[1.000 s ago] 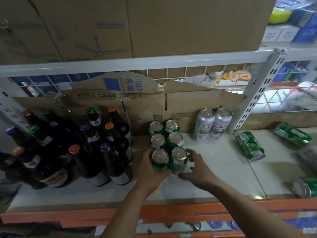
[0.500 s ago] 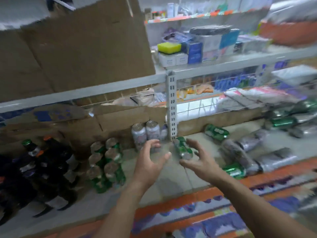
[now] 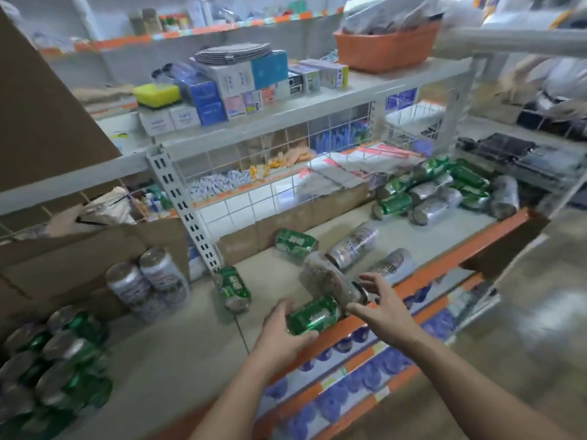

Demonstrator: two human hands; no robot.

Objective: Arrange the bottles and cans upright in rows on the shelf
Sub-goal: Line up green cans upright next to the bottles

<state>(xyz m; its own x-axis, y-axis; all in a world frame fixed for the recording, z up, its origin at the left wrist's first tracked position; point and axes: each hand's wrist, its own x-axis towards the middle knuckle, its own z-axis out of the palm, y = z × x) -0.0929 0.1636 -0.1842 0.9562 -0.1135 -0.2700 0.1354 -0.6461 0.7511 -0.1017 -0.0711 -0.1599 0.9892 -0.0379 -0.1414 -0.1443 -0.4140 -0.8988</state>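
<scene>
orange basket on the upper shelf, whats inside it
Clear plastic bags stick up above the rim of the orange basket. Anything lower is hidden by its solid wall, and the bags' contents are too blurred to tell.

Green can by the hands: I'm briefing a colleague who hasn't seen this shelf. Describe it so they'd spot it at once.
Find the grey shelf board with the orange front edge. At the middle of that edge a green metal can lies on its side in the grip of the left hand. The other fallen green cans lie farther back; none is held.
</scene>
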